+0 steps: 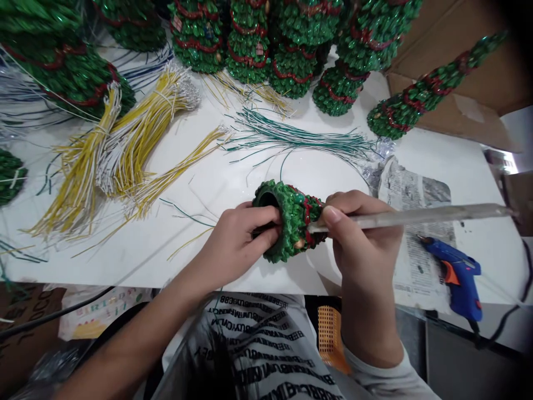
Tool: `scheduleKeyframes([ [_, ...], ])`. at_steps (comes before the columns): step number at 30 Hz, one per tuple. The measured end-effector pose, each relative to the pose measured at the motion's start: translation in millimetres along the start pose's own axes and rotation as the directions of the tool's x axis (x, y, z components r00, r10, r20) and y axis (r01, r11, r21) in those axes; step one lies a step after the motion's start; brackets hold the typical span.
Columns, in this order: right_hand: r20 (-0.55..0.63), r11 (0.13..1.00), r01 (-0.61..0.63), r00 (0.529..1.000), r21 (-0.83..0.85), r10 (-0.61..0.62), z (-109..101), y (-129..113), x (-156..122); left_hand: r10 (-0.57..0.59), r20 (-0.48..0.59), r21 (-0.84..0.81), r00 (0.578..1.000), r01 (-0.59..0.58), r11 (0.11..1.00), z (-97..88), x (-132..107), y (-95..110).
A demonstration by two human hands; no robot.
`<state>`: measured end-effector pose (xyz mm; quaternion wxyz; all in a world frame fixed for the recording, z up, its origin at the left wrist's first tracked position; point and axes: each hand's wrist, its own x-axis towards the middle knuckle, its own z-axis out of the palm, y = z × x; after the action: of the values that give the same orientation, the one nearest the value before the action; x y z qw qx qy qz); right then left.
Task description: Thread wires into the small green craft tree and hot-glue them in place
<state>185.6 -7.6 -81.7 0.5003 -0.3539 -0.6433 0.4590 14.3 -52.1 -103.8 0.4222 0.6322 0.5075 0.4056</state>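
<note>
My left hand [237, 244] grips a short green beaded cone [293, 222] with red trim, its fingers curled at the cone's hollow open end. The cone lies on its side just above the white table top [208, 189]. My right hand [362, 233] holds a long translucent glue stick [408, 218], or a similar clear rod. The rod's tip rests against the cone's side. The two hands are close together, with the cone between them.
Finished green cone trees [250, 50] stand along the far side. Bundles of yellow and white wire [125, 150] lie at left, with green wire [300, 139] ahead. A blue glue gun [456, 275] rests on newspaper [420, 194] at right, beside a cardboard box [458, 72].
</note>
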Motion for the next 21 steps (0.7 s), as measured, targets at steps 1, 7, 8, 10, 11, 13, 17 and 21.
scheduleKeyframes([
  [1,-0.018,1.000,0.003,1.000,0.004,-0.003,0.8,1.8,2.5,-0.013,0.022,-0.004,1.000,0.013,1.000,-2.9,4.5,-0.2],
  [7,-0.102,0.997,0.014,0.995,-0.081,-0.022,4.8,3.8,12.6,0.031,0.188,-0.135,0.982,-0.006,0.991,-19.9,35.3,-10.7],
  [8,-0.098,0.993,0.024,0.995,-0.115,-0.035,4.9,2.5,14.4,0.040,0.209,-0.152,0.977,-0.008,0.988,-21.0,39.3,-12.9],
  [10,-0.057,0.983,0.051,0.996,-0.174,-0.062,4.4,-0.1,18.8,0.053,0.242,-0.184,0.969,-0.008,0.983,-22.1,45.0,-16.3],
  [11,-0.027,0.980,0.065,0.997,-0.190,-0.071,4.1,-1.1,21.2,0.056,0.254,-0.201,0.966,-0.005,0.980,-22.3,46.7,-17.4],
  [13,0.025,0.977,0.081,0.997,-0.195,-0.077,4.1,-1.6,25.4,0.057,0.265,-0.231,0.963,0.006,0.973,-22.4,48.3,-18.4],
  [17,0.036,0.984,0.064,0.998,-0.166,-0.059,7.3,2.6,28.1,0.041,0.262,-0.252,0.964,0.027,0.967,-22.2,47.7,-18.9],
  [21,-0.015,0.985,0.077,0.997,-0.155,-0.080,10.8,7.9,26.0,0.036,0.234,-0.261,0.972,0.028,0.965,-21.0,47.5,-20.6],
])
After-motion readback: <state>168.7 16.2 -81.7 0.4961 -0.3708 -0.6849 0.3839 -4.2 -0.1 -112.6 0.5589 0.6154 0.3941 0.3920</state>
